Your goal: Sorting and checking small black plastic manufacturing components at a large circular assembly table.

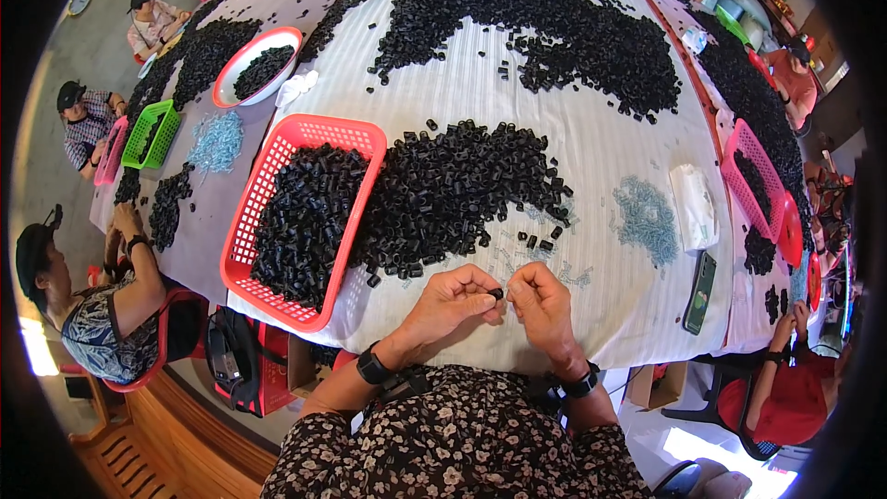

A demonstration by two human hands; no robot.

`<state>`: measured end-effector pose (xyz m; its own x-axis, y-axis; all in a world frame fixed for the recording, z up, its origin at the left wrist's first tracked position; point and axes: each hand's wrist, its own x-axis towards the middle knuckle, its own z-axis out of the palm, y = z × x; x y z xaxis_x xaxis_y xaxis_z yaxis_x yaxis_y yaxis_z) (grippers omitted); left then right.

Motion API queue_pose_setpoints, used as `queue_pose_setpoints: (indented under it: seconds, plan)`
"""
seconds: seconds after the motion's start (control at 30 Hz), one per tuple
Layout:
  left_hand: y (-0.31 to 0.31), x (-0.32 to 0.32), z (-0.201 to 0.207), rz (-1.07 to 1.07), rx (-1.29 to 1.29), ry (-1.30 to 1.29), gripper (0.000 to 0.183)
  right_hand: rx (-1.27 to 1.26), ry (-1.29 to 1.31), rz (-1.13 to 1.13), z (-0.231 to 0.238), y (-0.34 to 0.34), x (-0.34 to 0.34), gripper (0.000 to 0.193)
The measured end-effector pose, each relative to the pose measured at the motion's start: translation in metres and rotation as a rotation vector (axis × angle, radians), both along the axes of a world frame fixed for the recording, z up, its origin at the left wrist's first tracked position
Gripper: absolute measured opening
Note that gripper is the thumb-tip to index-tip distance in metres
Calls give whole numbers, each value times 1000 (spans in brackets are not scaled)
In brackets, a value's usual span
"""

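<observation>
The person's left hand pinches a small black piece between thumb and fingers, above the near edge of the white-covered surface; the fingers cover part of the piece, so its full shape is hard to make out. The right hand is just beside it, fingertips pressed together; whether something thin sits between them cannot be told. Beyond the hands lies a heap of black pieces, its left side partly hidden by a coral basket filled with similar pieces. Clear bits lie to the right, too fine to tell apart. Co-workers toward the picture's rim are partly cut off.
</observation>
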<state>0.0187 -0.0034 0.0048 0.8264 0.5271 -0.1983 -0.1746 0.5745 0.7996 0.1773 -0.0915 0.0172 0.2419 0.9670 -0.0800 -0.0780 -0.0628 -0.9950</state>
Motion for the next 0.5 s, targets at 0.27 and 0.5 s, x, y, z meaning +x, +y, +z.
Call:
queue_pose_setpoints:
  seconds: [0.27, 0.5]
  plan:
    - [-3, -1, 2, 5, 43, -17, 11, 31, -170, 21, 10, -2, -1, 11]
    - [-5, -3, 3, 16, 144, -10, 11, -24, -254, 85, 9, -5, 2, 11]
